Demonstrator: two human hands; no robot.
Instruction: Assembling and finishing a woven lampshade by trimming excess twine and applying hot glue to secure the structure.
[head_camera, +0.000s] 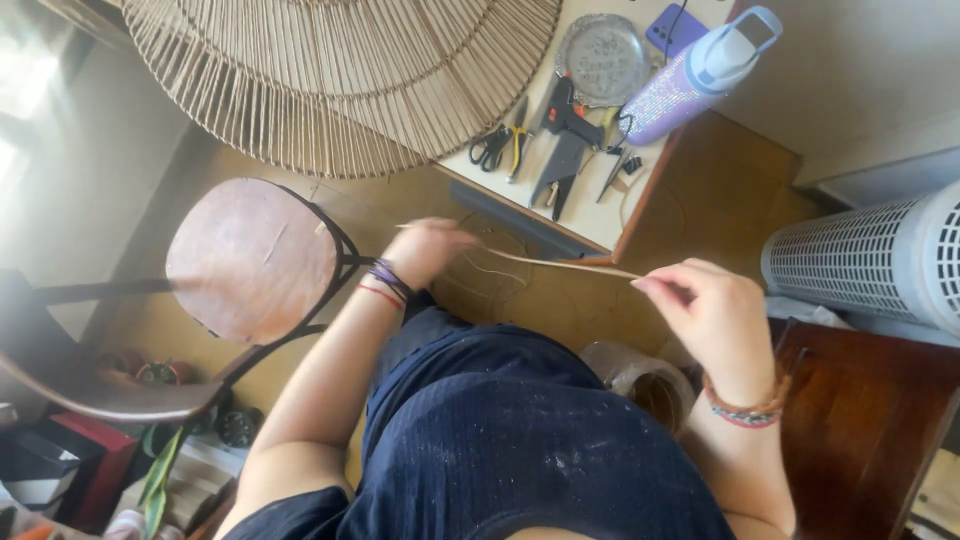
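that thin pale strip (560, 264) could kink or snap if she pulls harder, stretched taut as it looks. it runs in the air between both hands, near the tabletop (600, 215) edge: left hand (430, 250) closed around its left end, right hand (705, 310) pinching the right end, above the tape roll (645, 385)

Thin tan cord (560, 264), taut, near-level

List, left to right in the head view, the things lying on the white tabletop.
Black-handled scissors → yellow-handled pliers → black glue gun → round embossed silver metal plate → purple phone → sparkly purple water bottle.
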